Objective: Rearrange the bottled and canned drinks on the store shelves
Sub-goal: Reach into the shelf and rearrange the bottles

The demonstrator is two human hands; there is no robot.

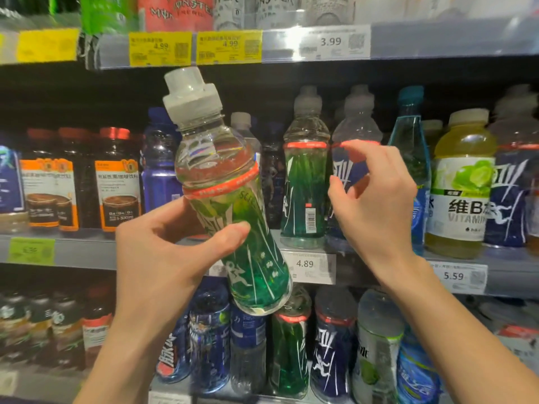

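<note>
My left hand (163, 258) grips the green bottle (230, 199) — cap tilted up-left — while my right hand (376, 205), fingers (357, 151) loosely spread and holding nothing, hovers beside the shelf's blue bottle (350, 182).

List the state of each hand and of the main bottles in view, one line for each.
Left hand: grips the green bottle, thumb across its label.
Green bottle: off the shelf, tilted, cap on.
Right hand: holds nothing, fingers loosely curled in front of the shelf.
Green bottle on shelf: upright, cap on.
Blue bottle: upright behind the right hand, cap on.
Yellow vitamin bottle: upright, cap on.
</note>
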